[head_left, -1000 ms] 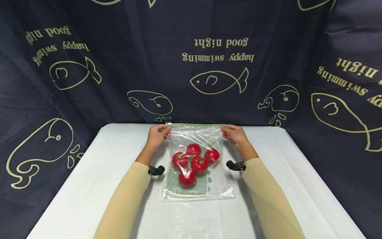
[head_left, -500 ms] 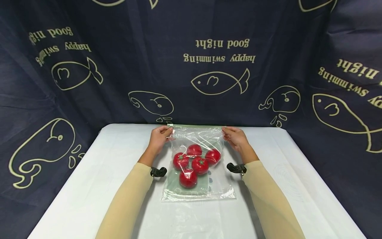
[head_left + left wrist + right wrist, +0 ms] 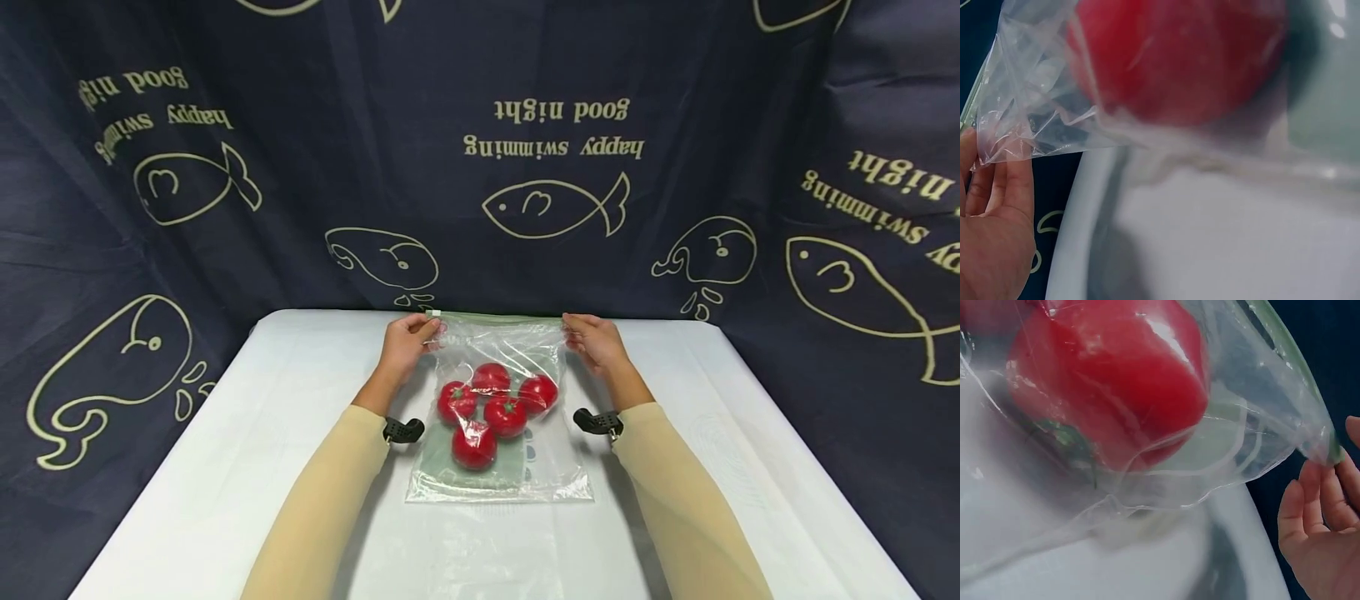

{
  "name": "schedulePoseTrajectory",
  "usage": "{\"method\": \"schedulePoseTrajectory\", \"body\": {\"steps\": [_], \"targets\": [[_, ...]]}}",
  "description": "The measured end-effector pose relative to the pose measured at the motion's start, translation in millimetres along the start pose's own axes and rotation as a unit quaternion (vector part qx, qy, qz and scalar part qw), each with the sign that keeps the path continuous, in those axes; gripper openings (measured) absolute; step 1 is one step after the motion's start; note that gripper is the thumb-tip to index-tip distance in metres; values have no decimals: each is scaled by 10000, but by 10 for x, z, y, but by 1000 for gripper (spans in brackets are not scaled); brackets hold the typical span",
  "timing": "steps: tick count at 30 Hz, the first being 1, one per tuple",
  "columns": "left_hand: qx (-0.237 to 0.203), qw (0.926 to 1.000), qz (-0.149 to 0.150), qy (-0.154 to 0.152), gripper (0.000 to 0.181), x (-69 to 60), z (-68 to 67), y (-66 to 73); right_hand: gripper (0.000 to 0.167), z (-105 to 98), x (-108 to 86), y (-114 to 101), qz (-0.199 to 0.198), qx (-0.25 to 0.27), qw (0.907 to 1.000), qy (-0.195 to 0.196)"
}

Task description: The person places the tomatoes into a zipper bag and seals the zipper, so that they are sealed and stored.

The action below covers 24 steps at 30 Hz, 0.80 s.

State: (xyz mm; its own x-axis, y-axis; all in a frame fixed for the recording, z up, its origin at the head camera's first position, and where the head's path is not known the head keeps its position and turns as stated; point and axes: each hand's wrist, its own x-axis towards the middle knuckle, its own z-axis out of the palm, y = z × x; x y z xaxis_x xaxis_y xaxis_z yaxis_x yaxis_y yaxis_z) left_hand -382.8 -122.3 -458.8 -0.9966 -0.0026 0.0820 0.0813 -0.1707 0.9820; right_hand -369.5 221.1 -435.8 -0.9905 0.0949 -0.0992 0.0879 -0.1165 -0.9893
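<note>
A clear zip bag (image 3: 558, 454) lies on the table with several red tomatoes (image 3: 474, 446) inside, seen through the plastic. Along its far edge runs a green zip strip (image 3: 510, 319) with a white slider (image 3: 433, 313) at the left end. My left hand (image 3: 405, 343) pinches the bag's far left corner beside the slider. At the far right corner, my right hand (image 3: 598, 343) pinches the other end of the strip. Close up in the right wrist view, a tomato (image 3: 1116, 381) with a green stem sits behind the plastic, and the right fingertips hold the strip's end.
The white table (image 3: 300, 400) reaches back to a dark blue curtain (image 3: 547, 267) printed with fish and whales. A black wrist-camera mount (image 3: 403, 430) sits at the left wrist, another mount (image 3: 596, 421) at the right.
Both hands and the bag's far edge have shifted slightly right in the head view, along with the background. The grips on the two corners look the same.
</note>
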Motion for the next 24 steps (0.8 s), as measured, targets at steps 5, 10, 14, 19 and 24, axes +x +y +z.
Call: {"method": "schedulePoseTrajectory", "body": {"steps": [5, 10, 14, 19, 24], "targets": [[-1, 10000, 2, 50, 9, -20, 30, 1, 43, 57, -11, -71, -707, -1436, 9864, 365], [-46, 10000, 16, 77, 10, -29, 48, -1, 39, 171, -34, -167, -1541, -2538, 9537, 486], [-148, 9999, -17, 81, 7, -28, 59, -10, 32, 308, -67, -262, -1994, -3020, 9317, 302], [-234, 9997, -27, 60, 6, -25, 65, -10, 29, 493, -73, -350, -2224, -3256, 9187, -206], [-341, 9994, 22, -31, 5, -18, 54, -11, 27, 667, -66, -403, -2266, -3304, 9138, -662]]}}
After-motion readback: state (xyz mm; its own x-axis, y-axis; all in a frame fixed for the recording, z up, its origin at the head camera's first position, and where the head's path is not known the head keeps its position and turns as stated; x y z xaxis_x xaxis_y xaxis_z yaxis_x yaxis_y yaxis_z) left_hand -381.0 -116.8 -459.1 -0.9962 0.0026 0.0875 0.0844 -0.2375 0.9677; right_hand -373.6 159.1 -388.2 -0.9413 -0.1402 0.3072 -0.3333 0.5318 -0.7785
